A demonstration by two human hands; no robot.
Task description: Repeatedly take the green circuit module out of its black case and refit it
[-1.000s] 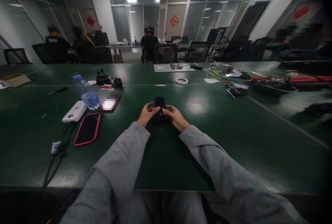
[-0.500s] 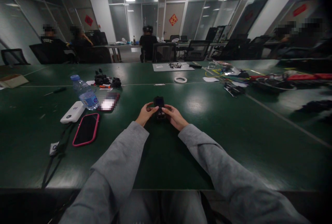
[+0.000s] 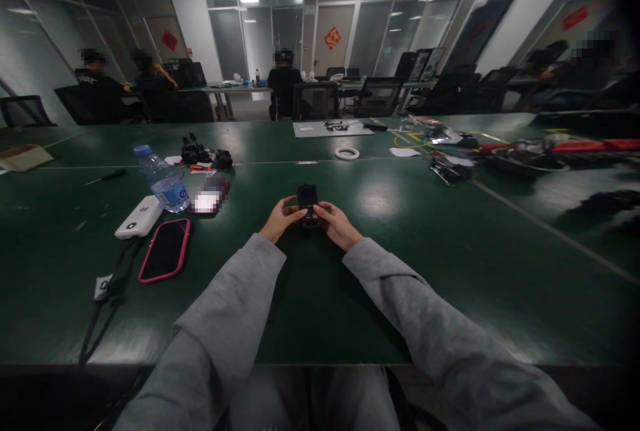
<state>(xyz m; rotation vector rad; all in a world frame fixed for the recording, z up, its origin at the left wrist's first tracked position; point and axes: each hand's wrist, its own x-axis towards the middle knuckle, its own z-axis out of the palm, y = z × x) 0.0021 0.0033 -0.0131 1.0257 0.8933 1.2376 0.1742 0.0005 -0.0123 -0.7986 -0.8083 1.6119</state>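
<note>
A small black handheld device with a dark screen and buttons is held upright over the table, in front of me. My left hand grips its left side, thumb on the front near the buttons and fingers curled behind. From the right, my right hand closes on the other side, its thumb resting at the button area below the screen. The fingers behind the device are partly hidden. Which buttons the thumbs press, if any, is too small to tell.
On the green table, a pink-rimmed phone, a white power bank with a black cable and a tilted-looking water bottle lie or stand left. A white ring lies ahead. Wires and parts clutter the far right.
My left thumb has slid slightly down and right on the device, and its screen shows a little more fully. Both hands keep their hold; the view has shifted slightly.
</note>
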